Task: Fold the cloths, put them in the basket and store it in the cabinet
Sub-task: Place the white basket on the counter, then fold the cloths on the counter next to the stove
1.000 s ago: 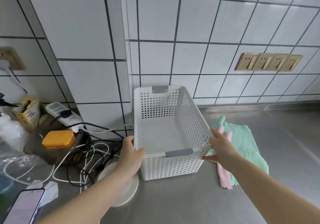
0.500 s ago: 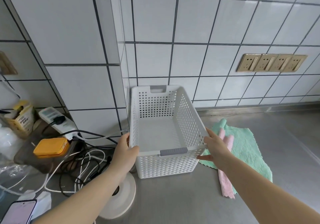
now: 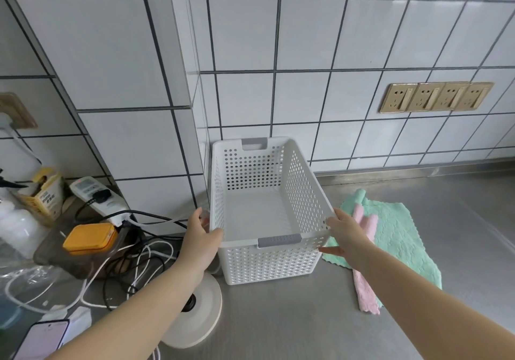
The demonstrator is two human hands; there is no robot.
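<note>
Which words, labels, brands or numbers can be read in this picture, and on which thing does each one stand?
No text can be read with certainty.
Yellow carton: dark print on its front, too blurred to read.
Power strip: small red marks near its top end, too small to read.
Phone: its screen shows no legible text.
Basket, green cloth, pink cloth and wall sockets: no writing visible.

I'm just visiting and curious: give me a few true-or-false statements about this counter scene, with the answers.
1. The white basket has nothing in it. True.
2. Both hands hold the basket, left hand and right hand on opposite sides. True.
3. The green cloth lies left of the basket. False: it lies to the right.
4. The pink cloth is neatly folded inside the basket. False: it lies on the counter, over the green cloth.
</note>
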